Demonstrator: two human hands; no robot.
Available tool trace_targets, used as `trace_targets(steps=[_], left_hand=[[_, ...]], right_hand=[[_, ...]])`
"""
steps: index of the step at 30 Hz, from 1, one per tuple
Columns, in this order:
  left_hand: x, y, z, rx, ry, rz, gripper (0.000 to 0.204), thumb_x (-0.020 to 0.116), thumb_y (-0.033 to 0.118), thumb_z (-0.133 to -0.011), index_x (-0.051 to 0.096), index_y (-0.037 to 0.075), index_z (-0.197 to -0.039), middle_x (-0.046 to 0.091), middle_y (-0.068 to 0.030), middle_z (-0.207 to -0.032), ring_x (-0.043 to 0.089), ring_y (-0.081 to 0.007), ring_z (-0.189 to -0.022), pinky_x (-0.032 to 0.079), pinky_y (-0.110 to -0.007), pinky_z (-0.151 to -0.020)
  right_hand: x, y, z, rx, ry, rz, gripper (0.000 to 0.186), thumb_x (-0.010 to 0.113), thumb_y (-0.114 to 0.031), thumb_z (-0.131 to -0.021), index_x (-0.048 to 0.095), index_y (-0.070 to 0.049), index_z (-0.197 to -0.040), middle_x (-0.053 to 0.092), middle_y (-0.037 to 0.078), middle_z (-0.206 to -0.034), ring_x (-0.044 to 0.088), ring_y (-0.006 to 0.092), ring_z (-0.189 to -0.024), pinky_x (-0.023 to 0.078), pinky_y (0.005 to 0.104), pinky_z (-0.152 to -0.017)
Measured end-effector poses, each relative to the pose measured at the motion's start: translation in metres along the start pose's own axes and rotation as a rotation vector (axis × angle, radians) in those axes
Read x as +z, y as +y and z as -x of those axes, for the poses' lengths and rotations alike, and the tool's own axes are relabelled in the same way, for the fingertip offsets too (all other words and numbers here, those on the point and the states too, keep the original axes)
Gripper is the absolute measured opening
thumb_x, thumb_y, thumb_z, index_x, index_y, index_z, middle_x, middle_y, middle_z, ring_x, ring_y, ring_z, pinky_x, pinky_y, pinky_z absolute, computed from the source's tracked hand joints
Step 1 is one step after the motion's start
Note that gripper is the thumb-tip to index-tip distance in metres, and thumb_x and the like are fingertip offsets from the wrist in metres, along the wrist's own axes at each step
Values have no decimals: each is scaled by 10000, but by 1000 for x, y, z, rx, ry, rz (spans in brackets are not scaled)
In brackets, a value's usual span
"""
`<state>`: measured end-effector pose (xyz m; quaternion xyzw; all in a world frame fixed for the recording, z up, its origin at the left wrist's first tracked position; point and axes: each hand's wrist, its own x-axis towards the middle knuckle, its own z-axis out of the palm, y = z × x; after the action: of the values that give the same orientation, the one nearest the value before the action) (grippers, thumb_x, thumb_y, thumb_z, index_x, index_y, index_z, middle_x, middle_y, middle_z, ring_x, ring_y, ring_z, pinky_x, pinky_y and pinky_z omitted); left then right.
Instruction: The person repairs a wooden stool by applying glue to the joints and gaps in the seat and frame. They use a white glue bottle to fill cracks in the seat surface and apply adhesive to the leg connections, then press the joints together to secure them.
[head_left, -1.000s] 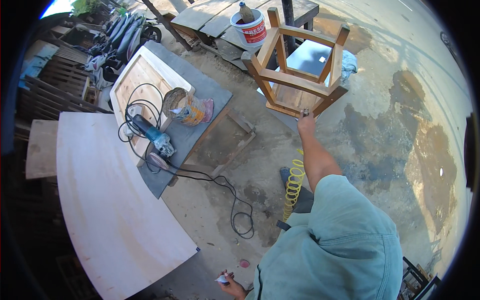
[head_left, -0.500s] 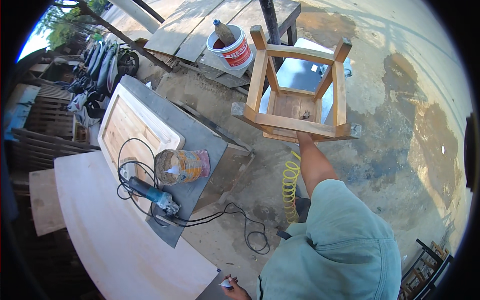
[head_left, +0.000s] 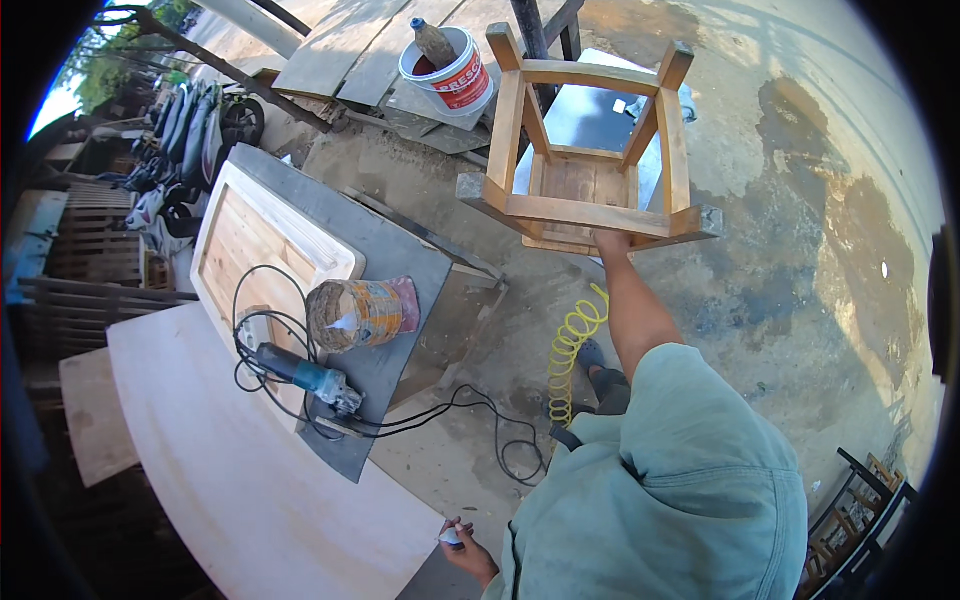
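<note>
The right hand, arm stretched forward, is closed on the lower rail of an upturned wooden stool and holds it tilted, legs pointing away, over the concrete floor. The left hand, low beside the body, pinches a small white object between curled fingers. A one-handed carry likely goes best with the stool kept level and close. Open floor lies to the right. To the left stand a bucket, a workbench bearing a grinder and its cord, and a yellow coiled hose underfoot.
</note>
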<state>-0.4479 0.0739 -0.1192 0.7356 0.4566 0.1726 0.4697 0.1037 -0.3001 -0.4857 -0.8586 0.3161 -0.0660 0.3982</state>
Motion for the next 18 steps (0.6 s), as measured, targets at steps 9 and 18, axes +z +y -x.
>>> trace_targets(steps=[9, 18], left_hand=[[-24, -5, -12, 4, -27, -9, 239, 585, 141, -997, 574, -30, -1162, 663, -131, -1066, 632, -180, -840, 506, -307, -743], [-38, -14, -13, -39, -55, -4, 225, 581, 144, -1001, 575, -18, -1158, 664, -122, -1076, 632, -176, -847, 508, -308, -763]], right_hand=[[-80, -56, 139, -296, -379, 62, 433, 626, -439, -937, 585, -66, -1152, 693, 228, -1048, 648, 445, -985, 511, 530, -813], [-86, -48, 203, -148, -397, 181, 394, 567, -439, -972, 580, -99, -1170, 667, 233, -1107, 636, 451, -1000, 505, 534, -836]])
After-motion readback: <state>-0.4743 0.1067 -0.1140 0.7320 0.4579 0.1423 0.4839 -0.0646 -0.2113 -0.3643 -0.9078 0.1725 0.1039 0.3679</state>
